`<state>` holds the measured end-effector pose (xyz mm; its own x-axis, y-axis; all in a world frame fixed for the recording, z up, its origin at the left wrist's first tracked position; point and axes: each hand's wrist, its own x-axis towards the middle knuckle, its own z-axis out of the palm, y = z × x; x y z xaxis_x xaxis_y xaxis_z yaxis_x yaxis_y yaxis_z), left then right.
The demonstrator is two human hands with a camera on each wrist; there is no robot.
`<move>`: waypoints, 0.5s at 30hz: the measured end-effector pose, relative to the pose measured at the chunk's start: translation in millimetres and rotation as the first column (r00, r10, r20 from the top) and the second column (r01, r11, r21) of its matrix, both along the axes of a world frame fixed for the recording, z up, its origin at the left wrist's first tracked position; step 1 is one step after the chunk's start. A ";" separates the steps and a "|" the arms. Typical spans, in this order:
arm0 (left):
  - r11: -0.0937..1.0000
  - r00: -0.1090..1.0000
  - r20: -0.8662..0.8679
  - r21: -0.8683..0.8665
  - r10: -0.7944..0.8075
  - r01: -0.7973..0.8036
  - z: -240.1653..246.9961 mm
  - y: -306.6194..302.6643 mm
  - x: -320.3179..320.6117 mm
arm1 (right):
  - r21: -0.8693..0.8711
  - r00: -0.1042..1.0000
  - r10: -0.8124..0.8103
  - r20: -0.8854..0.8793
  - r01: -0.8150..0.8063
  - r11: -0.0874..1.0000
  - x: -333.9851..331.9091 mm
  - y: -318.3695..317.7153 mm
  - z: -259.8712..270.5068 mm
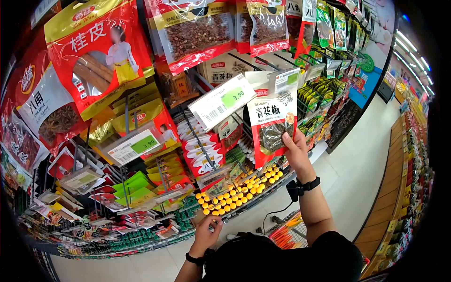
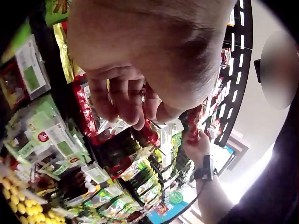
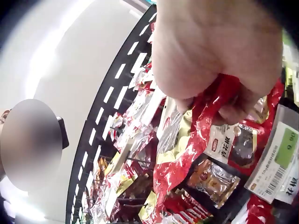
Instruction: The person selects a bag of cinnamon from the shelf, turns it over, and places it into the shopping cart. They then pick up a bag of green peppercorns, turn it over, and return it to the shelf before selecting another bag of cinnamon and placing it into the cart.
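My right hand [image 1: 297, 151] pinches the lower right edge of a red and white packet of green Sichuan pepper [image 1: 271, 120], thumb on its front by the clear window. The packet hangs at the shelf front, its top behind a price tag [image 1: 284, 81]. In the right wrist view, the right hand [image 3: 217, 51] holds the crumpled red edge of the packet [image 3: 180, 168]. Lower down, my left hand [image 1: 206, 233] is beside the yellow-capped bottles [image 1: 231, 199], its fingers loosely bent. Nothing shows between the fingers of the left hand [image 2: 124, 93] in the left wrist view.
Spice packets hang on hooks all around, including a large cinnamon packet [image 1: 96, 56] at upper left. Price tags [image 1: 222, 102] stick out in front. A shopping basket [image 1: 293, 230] with orange packages is below. Across the tiled floor [image 1: 350, 169] stands a wooden-sided display [image 1: 387, 174].
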<state>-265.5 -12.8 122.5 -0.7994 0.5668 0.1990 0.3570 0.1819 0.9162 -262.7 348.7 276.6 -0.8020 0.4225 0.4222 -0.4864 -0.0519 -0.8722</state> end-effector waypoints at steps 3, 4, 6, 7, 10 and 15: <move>1.000 0.999 0.038 0.012 -0.020 0.020 -6.9 -1.5 -6.5 | -0.005 0.999 -0.011 0.032 0.011 1.000 -0.8 2.4 6.4; 1.000 0.998 0.056 0.017 -0.026 0.025 -8.8 -2.9 -8.9 | 0.018 0.998 -0.031 0.047 0.030 0.999 -0.6 5.5 5.6; 0.999 0.997 0.067 0.005 -0.032 0.032 -3.6 -6.9 -12.4 | 0.039 0.995 -0.070 0.070 0.068 0.997 1.3 8.7 6.6; 0.999 0.997 0.074 -0.001 -0.033 0.033 -0.3 -9.4 -14.1 | 0.003 0.996 -0.065 0.053 0.065 0.998 3.3 10.0 7.5; 0.998 0.996 0.074 0.030 -0.055 0.053 -9.8 -19.3 -25.9 | -0.007 0.996 -0.075 0.050 0.076 0.997 9.9 12.8 17.2; 0.998 0.997 0.050 -0.001 -0.065 0.065 -13.2 -39.8 -45.1 | -0.057 0.980 -0.190 0.055 0.193 0.979 7.7 16.6 30.0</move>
